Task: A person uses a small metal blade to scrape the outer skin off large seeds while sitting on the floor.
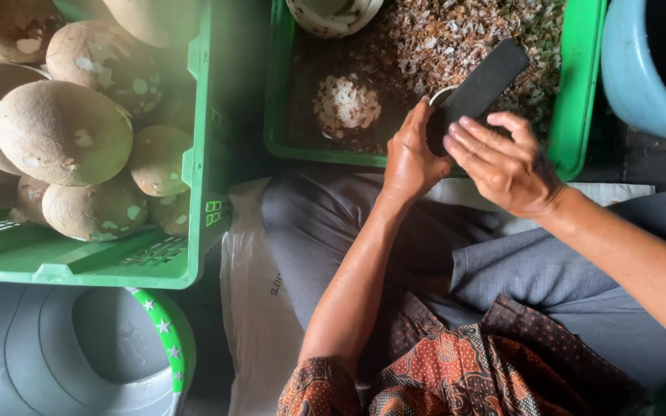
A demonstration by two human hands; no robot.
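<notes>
Both hands closed on a dark flat tool and a small round piece, over a green crate of flaky scraps.

Left hand (410, 158) wrapped, fingers curled tight, around a small round dark piece with a pale rim (438, 115), mostly hidden by the palm. Right hand (506, 163) laid against the lower end of a flat black oblong tool (481, 86), fingers nearly straight and close together, pressed on it. Matte, smooth tool with rounded ends, long axis slanted from the hands up and to the right, far end over the crate's litter. Held above the near wall of the green plastic crate (580, 100), bedded with dry, papery brown and white shavings (456, 38). Rough, round, tan husked coconuts (63, 131) with white scuffs piled in a second green crate (117, 266) at left. Smooth grey bucket with green starred rim (165, 331) below that.
</notes>
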